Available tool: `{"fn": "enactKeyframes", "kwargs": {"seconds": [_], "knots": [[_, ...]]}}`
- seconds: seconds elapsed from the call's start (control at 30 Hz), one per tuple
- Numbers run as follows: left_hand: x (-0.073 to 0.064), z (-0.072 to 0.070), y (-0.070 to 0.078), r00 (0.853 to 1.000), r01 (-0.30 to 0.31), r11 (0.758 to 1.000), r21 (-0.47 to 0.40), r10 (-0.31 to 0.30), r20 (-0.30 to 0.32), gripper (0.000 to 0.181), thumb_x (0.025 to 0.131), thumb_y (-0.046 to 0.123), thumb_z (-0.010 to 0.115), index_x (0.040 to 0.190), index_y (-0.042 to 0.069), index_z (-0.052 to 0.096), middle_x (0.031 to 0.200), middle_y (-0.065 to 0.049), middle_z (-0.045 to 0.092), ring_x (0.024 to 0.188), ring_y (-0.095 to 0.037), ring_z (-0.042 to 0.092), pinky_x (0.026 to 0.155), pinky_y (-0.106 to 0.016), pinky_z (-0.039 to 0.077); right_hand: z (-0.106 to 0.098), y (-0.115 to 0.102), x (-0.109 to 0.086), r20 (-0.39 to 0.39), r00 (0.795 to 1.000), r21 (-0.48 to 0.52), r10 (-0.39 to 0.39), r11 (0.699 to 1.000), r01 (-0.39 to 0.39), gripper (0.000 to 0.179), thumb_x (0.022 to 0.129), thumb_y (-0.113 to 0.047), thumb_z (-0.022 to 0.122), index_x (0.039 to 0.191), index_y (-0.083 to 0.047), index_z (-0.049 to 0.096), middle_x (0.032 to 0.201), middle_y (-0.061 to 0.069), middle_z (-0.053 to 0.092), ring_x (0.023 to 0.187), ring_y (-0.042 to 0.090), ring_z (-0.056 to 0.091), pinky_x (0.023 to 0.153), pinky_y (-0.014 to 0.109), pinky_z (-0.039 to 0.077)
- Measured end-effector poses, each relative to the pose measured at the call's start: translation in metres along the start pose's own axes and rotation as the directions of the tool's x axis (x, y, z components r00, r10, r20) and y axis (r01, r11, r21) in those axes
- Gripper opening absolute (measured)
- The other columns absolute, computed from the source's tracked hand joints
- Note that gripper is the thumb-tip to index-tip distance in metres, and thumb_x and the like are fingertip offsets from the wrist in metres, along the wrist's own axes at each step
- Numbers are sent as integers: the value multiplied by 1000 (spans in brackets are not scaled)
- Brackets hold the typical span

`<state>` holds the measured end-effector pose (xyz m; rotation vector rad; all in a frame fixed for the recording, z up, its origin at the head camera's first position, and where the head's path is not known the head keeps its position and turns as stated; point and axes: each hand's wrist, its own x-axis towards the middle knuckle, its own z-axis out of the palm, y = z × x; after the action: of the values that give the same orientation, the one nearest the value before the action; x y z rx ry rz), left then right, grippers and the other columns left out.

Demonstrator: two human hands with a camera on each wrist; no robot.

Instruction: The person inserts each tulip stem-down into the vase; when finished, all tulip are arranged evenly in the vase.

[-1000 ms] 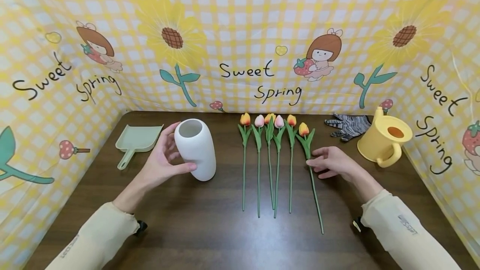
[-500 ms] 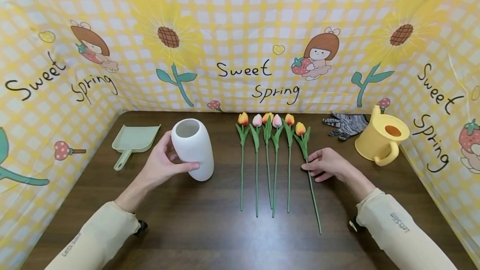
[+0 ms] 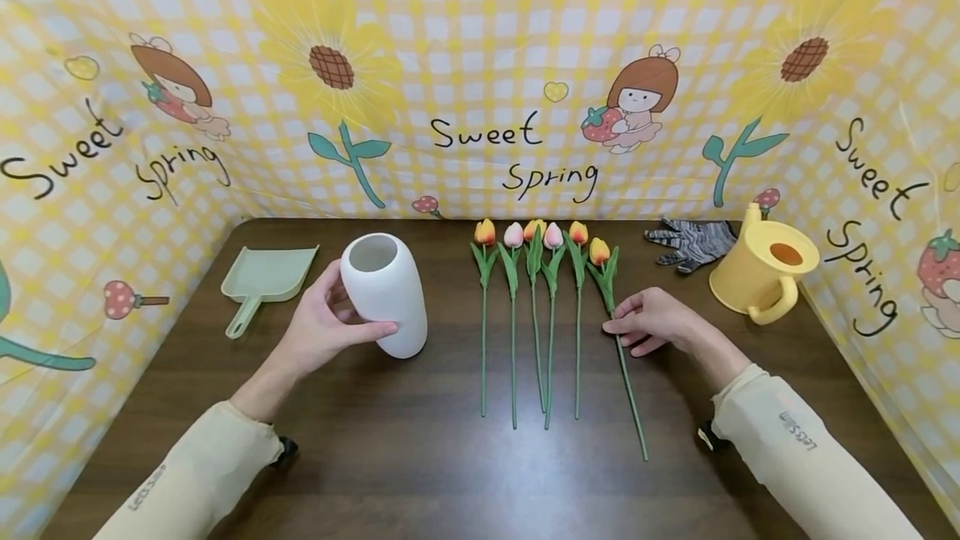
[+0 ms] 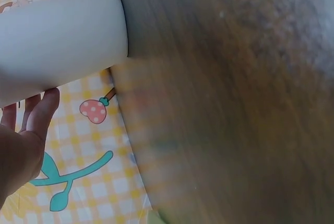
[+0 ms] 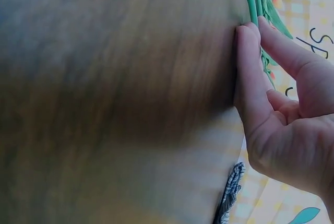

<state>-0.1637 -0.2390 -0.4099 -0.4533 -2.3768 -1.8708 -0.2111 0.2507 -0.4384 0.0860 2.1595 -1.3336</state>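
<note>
In the head view my left hand (image 3: 324, 319) holds a white vase (image 3: 386, 294) round its side, thumb across the front. The vase's base (image 4: 125, 31) meets the dark tabletop in the left wrist view. My right hand (image 3: 656, 323) pinches the green stem of the rightmost tulip (image 3: 630, 390), just under its leaves; this bloom is yellow and orange. In the right wrist view, thumb and finger (image 5: 248, 72) close on a stem. Left of it lie several more tulips (image 3: 577, 340), orange-yellow and pink, side by side with blooms toward the back.
A pale green dustpan (image 3: 270, 273) lies at the back left. At the back right are a grey striped glove (image 3: 693, 244) and a yellow watering can (image 3: 757, 269). Checked cloth walls (image 3: 480, 48) enclose the table (image 3: 450, 473) at back and sides.
The right hand and the upper part of its tulip have shifted very slightly left, turning the stem a little. The left hand stays on the vase. The head view has shifted a little.
</note>
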Motion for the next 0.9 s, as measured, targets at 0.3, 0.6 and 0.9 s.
{"fn": "enactKeyframes", "kwargs": {"seconds": [0.3,0.6,0.9], "knots": [[4,3,-4,1000,9,1000,13,-9,2,90,66,3,96,141,20,50,127,-8,60,108,-27,65,87,-33,58,-8,2,-5,-6,1000,9,-2,1000,2,36,91,-18,78,111,3,58,87,5,71,75,17,69,65,37,62],[2,-6,-3,1000,8,1000,23,-8,3,91,66,0,95,142,19,48,127,-10,61,108,-25,67,87,-31,58,-4,4,4,25,1000,37,-9,999,8,37,92,-19,77,114,2,57,91,6,73,76,19,70,68,38,62],[0,-2,-2,1000,15,1000,-12,-15,6,90,67,-1,94,143,17,48,127,-12,62,108,-25,68,86,-35,59,-8,3,0,22,1000,36,4,999,-5,43,93,-21,76,121,4,54,88,7,70,75,19,70,67,36,62]]}}
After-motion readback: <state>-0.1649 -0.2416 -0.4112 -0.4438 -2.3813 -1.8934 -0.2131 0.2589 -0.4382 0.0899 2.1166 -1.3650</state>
